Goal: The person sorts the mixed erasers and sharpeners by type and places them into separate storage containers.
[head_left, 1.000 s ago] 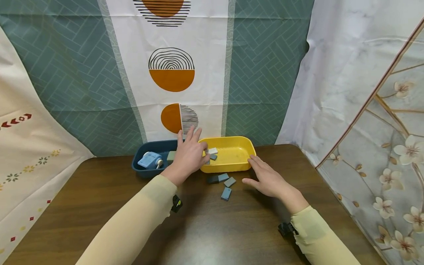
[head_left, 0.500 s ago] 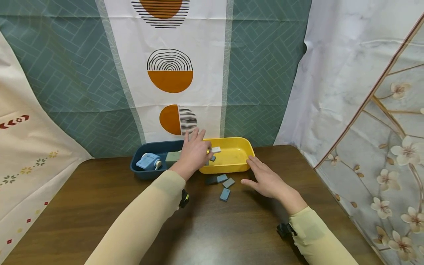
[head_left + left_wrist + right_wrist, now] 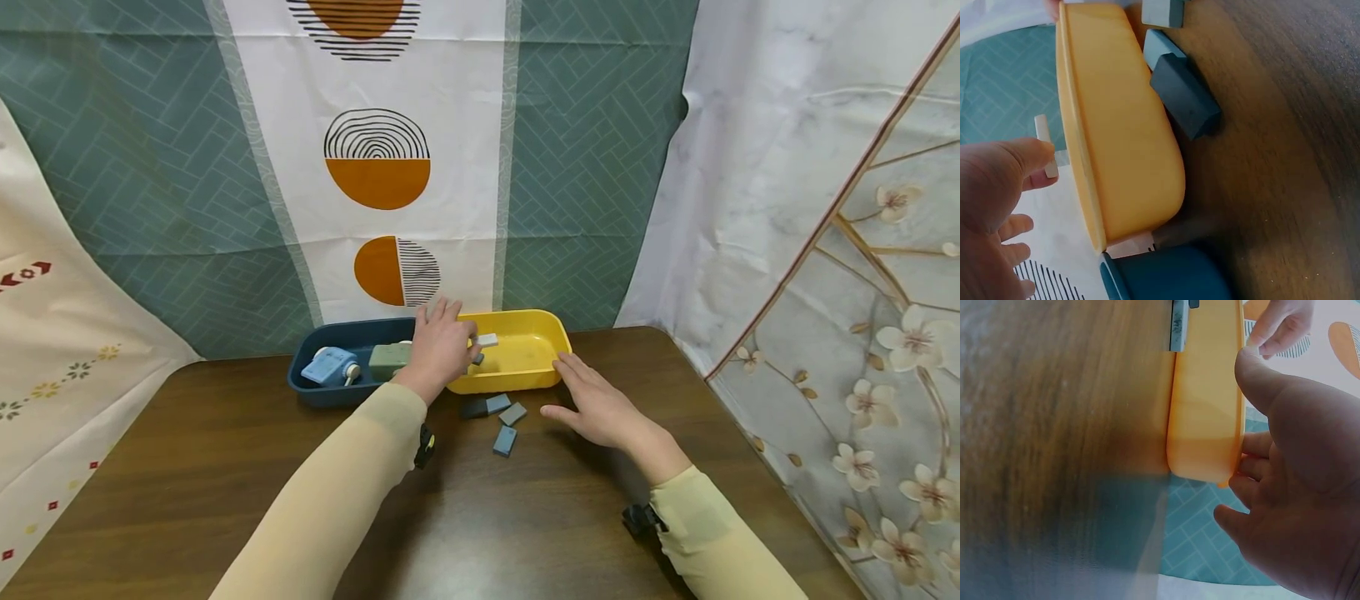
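My left hand [image 3: 467,344] reaches over the left end of a yellow tray [image 3: 536,379] and pinches a small white block [image 3: 487,340] above its inside. The left wrist view shows that white block [image 3: 1044,142] between thumb and fingers of my left hand [image 3: 1038,167], beside the yellow tray [image 3: 1122,137]. A grey block [image 3: 477,358] lies inside the tray. My right hand [image 3: 573,379] rests on the table with straight fingers touching the tray's right front corner. In the right wrist view my right hand [image 3: 1244,434] lies against the yellow tray [image 3: 1204,394].
A dark blue tray [image 3: 330,393] to the left of the yellow one holds a light-blue device [image 3: 326,365] and a green block [image 3: 388,360]. Several small blocks lie on the brown table [image 3: 225,467] in front: dark [image 3: 474,408], blue-grey [image 3: 497,403], grey [image 3: 513,413], blue [image 3: 504,441]. Hanging cloths close off the back.
My left hand has lifted the white block slightly and holds it over the yellow tray's left end. The right hand has stayed at the tray's corner.
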Demonstrator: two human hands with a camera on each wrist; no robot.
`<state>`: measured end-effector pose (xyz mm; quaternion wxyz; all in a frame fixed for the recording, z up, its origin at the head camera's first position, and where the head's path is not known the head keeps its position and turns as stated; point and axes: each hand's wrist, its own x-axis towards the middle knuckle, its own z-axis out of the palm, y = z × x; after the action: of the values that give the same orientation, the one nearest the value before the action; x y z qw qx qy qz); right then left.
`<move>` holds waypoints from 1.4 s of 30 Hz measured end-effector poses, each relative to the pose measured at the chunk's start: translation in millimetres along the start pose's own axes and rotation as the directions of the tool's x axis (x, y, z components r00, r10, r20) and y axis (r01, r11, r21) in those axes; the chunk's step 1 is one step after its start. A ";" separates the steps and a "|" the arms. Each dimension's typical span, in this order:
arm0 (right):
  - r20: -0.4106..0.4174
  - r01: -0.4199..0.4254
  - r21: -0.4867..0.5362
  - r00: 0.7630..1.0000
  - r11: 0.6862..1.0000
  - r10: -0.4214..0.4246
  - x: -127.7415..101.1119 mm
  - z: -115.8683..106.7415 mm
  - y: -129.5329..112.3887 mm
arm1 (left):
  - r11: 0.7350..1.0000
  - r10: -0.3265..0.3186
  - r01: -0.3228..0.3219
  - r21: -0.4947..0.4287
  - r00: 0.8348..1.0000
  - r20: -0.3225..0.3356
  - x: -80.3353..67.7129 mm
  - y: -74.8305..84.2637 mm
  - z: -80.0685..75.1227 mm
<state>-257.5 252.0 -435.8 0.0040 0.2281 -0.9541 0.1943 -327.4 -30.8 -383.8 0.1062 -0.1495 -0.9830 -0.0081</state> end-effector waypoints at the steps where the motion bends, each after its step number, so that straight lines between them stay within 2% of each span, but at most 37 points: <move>1: 0.000 0.000 0.001 1.000 1.000 0.000 0.3 0.1 -0.1 | 1.000 -0.004 0.004 0.003 1.000 -0.002 0.1 -0.6 0.3; 14: 0.016 -0.005 0.004 1.000 1.000 0.005 2.7 2.7 -0.3 | 0.999 -0.036 0.036 0.001 0.999 -0.002 3.8 -5.3 5.0; 27: 0.029 -0.017 0.013 0.999 1.000 0.017 3.1 -0.2 -2.0 | 0.999 -0.043 0.043 0.000 0.999 0.010 0.1 -3.3 -1.7; 35: 0.015 -0.014 0.008 1.000 1.000 0.013 2.2 1.1 0.1 | 1.000 -0.012 0.012 0.000 1.000 0.024 -8.7 -3.0 -3.5; 42: 0.010 -0.012 0.004 1.000 1.000 0.012 1.3 -0.4 0.1 | 0.998 0.022 -0.023 -0.050 1.000 -0.013 -21.6 -1.9 -4.1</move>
<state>-258.7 251.7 -435.3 -0.0023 0.2234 -0.9550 0.1950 -306.9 -39.2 -384.3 0.1085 -0.1632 -0.9801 -0.0326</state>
